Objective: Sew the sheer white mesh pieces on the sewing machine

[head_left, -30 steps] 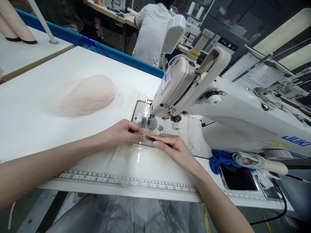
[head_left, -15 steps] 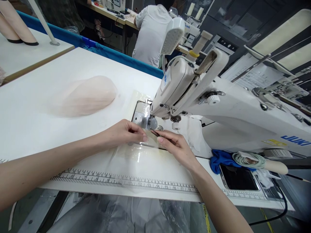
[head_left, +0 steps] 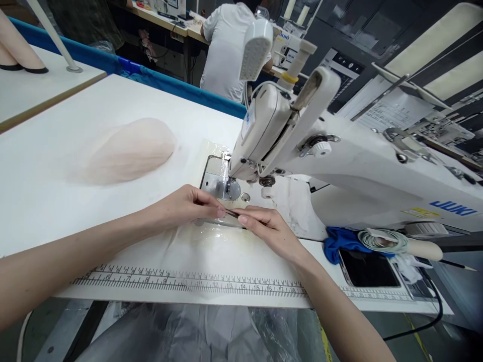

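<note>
My right hand [head_left: 269,226] grips dark, slim tweezers [head_left: 232,213], which point left. Their tip meets the pinched fingertips of my left hand [head_left: 199,205]. Whatever lies between those left fingers is too small or hidden to name. Both hands are just in front of the needle plate [head_left: 217,183] of a white sewing machine [head_left: 260,136], over clear film on the table. To the left, a sheer pale pink piece of fabric [head_left: 136,150] lies on the white tabletop.
A ruler strip [head_left: 226,285] runs along the front edge. At right lie a phone [head_left: 368,269], a blue cloth [head_left: 334,244] and a coiled pale cord [head_left: 383,242]. A lamp head [head_left: 256,49] rises behind the machine. A person in white [head_left: 228,50] sits beyond the blue table edging [head_left: 181,89].
The tweezers' tip has swung from near the needle plate to my left fingertips, and my hands have come closer together. The whole view has shifted slightly.
</note>
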Available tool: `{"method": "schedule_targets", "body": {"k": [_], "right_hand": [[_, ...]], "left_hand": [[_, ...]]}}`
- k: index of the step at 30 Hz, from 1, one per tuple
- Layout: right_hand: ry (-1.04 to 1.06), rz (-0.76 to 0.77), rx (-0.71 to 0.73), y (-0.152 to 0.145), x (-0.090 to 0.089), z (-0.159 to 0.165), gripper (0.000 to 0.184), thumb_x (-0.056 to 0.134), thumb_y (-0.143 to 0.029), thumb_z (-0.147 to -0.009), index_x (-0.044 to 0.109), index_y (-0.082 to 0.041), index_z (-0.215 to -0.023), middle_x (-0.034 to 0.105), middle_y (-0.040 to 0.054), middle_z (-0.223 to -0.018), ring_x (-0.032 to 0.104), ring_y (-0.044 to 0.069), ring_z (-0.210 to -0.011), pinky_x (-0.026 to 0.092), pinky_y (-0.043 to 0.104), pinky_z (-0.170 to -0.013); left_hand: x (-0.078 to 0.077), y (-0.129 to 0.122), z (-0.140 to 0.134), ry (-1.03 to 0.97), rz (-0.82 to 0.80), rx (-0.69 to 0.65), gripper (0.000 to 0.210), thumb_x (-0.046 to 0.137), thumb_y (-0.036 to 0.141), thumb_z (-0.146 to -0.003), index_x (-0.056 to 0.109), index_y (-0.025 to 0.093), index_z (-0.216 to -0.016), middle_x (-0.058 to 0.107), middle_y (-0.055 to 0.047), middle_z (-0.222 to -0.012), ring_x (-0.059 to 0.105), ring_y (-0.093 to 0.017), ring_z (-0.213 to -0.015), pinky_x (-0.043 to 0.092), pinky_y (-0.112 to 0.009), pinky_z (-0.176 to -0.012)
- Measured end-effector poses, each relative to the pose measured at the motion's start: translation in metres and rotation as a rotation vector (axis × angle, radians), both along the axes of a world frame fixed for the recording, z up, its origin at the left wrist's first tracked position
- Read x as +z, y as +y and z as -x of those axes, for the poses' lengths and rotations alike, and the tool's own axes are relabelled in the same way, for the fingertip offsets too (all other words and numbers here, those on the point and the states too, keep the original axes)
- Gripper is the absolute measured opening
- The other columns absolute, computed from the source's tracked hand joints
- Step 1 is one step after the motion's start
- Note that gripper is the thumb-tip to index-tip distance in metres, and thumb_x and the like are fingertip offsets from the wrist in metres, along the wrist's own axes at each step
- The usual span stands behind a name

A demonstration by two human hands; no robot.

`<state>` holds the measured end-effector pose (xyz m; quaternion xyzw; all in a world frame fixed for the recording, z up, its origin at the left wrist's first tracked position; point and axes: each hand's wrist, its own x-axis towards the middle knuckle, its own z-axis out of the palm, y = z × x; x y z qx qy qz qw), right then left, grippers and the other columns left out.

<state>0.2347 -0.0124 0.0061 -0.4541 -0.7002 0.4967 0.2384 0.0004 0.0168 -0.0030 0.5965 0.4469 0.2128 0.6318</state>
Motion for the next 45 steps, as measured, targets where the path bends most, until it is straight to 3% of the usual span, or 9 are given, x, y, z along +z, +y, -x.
{"method": "schedule_targets", "body": {"k": [7,14,19,25,32,36,39,42,45], "right_hand": [[0.017,0.008,-0.018,0.000,0.000,0.002,0.033,0.057,-0.043,-0.092,0.074,-0.022,-0.110,0.052,-0.0015,-0.065,0.052,0.014,-0.071,0.043,0.028,-0.069],[0.008,-0.016,-0.001,0.000,0.002,0.004,0.031,0.054,-0.042,-0.093,0.074,-0.023,-0.108,0.065,0.0027,-0.084,0.057,0.016,-0.080,0.044,0.029,-0.074],[0.033,-0.039,-0.027,0.000,0.003,0.003,0.029,0.056,-0.039,-0.093,0.072,-0.028,-0.115,0.063,0.0003,-0.077,0.055,0.015,-0.076,0.044,0.029,-0.074],[-0.012,-0.079,0.002,0.001,0.000,0.005,0.029,0.056,-0.038,-0.094,0.069,-0.030,-0.118,0.067,0.0007,-0.086,0.058,0.015,-0.078,0.046,0.031,-0.078],[-0.053,-0.135,0.004,0.000,0.006,0.004,0.030,0.051,-0.039,-0.097,0.068,-0.028,-0.120,0.070,0.0014,-0.091,0.063,0.017,-0.088,0.048,0.029,-0.080],[-0.416,-0.307,-0.140,-0.018,0.007,-0.028,0.035,0.046,-0.041,-0.098,0.062,-0.026,-0.126,0.069,0.0052,-0.109,0.065,0.020,-0.094,0.048,0.029,-0.076],[-0.789,-0.503,-0.243,-0.043,-0.002,-0.067,0.038,0.045,-0.040,-0.098,0.058,-0.017,-0.125,0.071,0.0096,-0.101,0.066,0.021,-0.075,0.042,0.029,-0.053],[-0.974,-0.782,-0.222,-0.063,-0.016,-0.102,0.032,0.044,-0.036,-0.099,0.061,-0.014,-0.114,0.070,0.0120,-0.096,0.065,0.024,-0.083,0.046,0.033,-0.065],[-1.125,-0.941,-0.234,-0.070,-0.024,-0.121,0.027,0.047,-0.030,-0.098,0.062,-0.015,-0.115,0.070,0.0129,-0.102,0.063,0.029,-0.094,0.045,0.041,-0.077]], "left_hand": [[-0.004,0.001,0.000,0.005,-0.021,-0.002,0.025,0.073,0.045,-0.073,0.079,0.025,-0.086,0.076,-0.004,-0.092,0.067,-0.023,-0.090,0.052,-0.034,-0.077],[-0.004,0.002,0.000,0.000,-0.018,-0.017,0.024,0.073,0.045,-0.074,0.078,0.025,-0.086,0.076,-0.003,-0.095,0.066,-0.023,-0.094,0.050,-0.034,-0.083],[0.001,0.000,-0.001,-0.006,0.021,-0.010,0.022,0.072,0.043,-0.075,0.078,0.026,-0.088,0.076,-0.003,-0.099,0.065,-0.025,-0.101,0.048,-0.038,-0.094],[0.002,-0.001,0.000,-0.049,0.053,-0.009,0.019,0.074,0.040,-0.074,0.078,0.027,-0.087,0.076,-0.002,-0.097,0.064,-0.025,-0.105,0.044,-0.039,-0.100],[0.005,-0.001,0.000,0.006,0.021,-0.018,0.026,0.073,0.045,-0.075,0.078,0.024,-0.090,0.074,-0.003,-0.088,0.064,-0.020,-0.089,0.049,-0.032,-0.083],[0.004,0.001,0.003,0.020,-0.043,0.004,0.034,0.071,0.044,-0.077,0.073,0.023,-0.104,0.057,0.003,-0.060,0.051,-0.011,-0.055,0.043,-0.025,-0.054],[0.000,0.002,0.006,-0.033,-0.062,0.009,0.035,0.070,0.039,-0.078,0.067,0.020,-0.107,0.056,0.003,-0.065,0.052,-0.010,-0.054,0.045,-0.025,-0.054],[-0.003,0.001,0.008,-0.032,-0.117,-0.039,0.034,0.070,0.038,-0.077,0.063,0.018,-0.104,0.060,0.000,-0.072,0.057,-0.013,-0.060,0.049,-0.027,-0.056],[-0.001,-0.002,0.009,0.054,-0.253,-0.058,0.030,0.067,0.039,-0.079,0.063,0.019,-0.101,0.064,-0.001,-0.074,0.060,-0.015,-0.066,0.048,-0.026,-0.058]]}}
